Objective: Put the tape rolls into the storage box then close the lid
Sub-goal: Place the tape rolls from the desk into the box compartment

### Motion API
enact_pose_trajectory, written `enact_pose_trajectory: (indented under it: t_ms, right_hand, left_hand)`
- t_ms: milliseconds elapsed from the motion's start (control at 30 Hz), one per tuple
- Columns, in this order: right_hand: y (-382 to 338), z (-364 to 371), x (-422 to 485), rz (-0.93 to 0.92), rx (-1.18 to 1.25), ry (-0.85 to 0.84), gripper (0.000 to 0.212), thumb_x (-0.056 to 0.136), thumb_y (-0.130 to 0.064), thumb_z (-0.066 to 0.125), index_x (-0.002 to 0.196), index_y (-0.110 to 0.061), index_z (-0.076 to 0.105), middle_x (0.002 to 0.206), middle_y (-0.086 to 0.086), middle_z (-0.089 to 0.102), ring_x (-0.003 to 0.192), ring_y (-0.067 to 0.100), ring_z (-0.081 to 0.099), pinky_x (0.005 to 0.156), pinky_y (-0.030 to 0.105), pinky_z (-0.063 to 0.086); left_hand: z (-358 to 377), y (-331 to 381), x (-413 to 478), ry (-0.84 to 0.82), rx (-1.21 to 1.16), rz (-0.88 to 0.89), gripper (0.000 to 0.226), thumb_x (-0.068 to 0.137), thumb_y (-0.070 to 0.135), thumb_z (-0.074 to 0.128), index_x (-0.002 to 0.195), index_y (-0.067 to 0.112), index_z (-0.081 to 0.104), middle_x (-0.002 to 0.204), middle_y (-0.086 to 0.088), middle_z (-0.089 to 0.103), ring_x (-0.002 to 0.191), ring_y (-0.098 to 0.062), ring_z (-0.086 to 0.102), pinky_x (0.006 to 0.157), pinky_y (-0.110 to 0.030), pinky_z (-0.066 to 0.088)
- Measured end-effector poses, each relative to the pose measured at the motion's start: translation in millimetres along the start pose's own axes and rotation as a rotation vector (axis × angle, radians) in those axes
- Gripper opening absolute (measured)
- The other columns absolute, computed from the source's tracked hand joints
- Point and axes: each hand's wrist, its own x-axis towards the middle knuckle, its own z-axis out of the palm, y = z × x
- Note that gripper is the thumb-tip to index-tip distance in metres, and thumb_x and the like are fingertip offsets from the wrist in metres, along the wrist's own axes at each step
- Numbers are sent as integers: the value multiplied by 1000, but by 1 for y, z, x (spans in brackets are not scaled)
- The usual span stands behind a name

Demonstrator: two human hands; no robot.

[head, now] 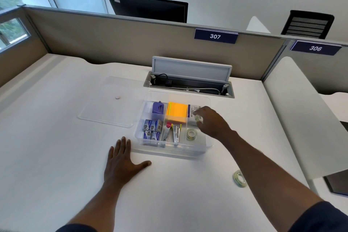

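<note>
A clear storage box with dividers sits open on the white desk. One clear tape roll lies in its front right compartment. My right hand hovers over the box's right side with its fingers closed on a second tape roll. A third tape roll rests on the desk to the right of the box, beside my right forearm. The clear lid lies flat on the desk left of the box. My left hand presses flat on the desk by the box's front left corner, fingers spread.
The box also holds staple boxes, orange sticky notes, a purple item and staple removers. Behind it an open cable hatch is set into the desk. Partition walls stand behind and to the right.
</note>
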Motion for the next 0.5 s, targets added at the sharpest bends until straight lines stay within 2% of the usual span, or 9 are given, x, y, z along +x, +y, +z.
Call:
enact_pose_trajectory:
  t_ms: [200, 333, 433, 500]
  right_hand:
    - [-9, 13, -11, 31, -6, -217, 40, 79, -13, 60, 119, -19, 62, 124, 12, 58, 115, 31, 56, 100, 40, 47]
    - [-10, 20, -18, 49, 8, -262, 36, 80, -14, 62, 116, -16, 64, 125, 12, 60, 118, 30, 54, 103, 39, 45]
    - [-11, 21, -21, 35, 42, -276, 31, 82, -16, 62, 113, -13, 66, 123, 9, 64, 115, 26, 57, 98, 28, 41]
    - [-10, 23, -21, 40, 64, -305, 33, 82, -15, 62, 115, -12, 66, 126, 7, 63, 117, 24, 56, 101, 29, 40]
  left_hand:
    - [1, -1, -1, -3, 2, -6, 129, 58, 101, 23, 153, 15, 11, 163, -5, 3, 150, -19, -1, 123, -42, 4]
    - [0, 0, -1, -4, -3, -9, 129, 57, 101, 23, 153, 15, 10, 163, -5, 2, 150, -18, -1, 123, -41, 4]
    - [-1, 0, -1, -5, -4, -5, 129, 58, 101, 22, 153, 15, 10, 163, -5, 2, 150, -19, -2, 123, -42, 4]
    - [-2, 0, -1, -2, -9, -2, 129, 58, 100, 23, 153, 15, 11, 163, -6, 2, 150, -19, -1, 123, -42, 4]
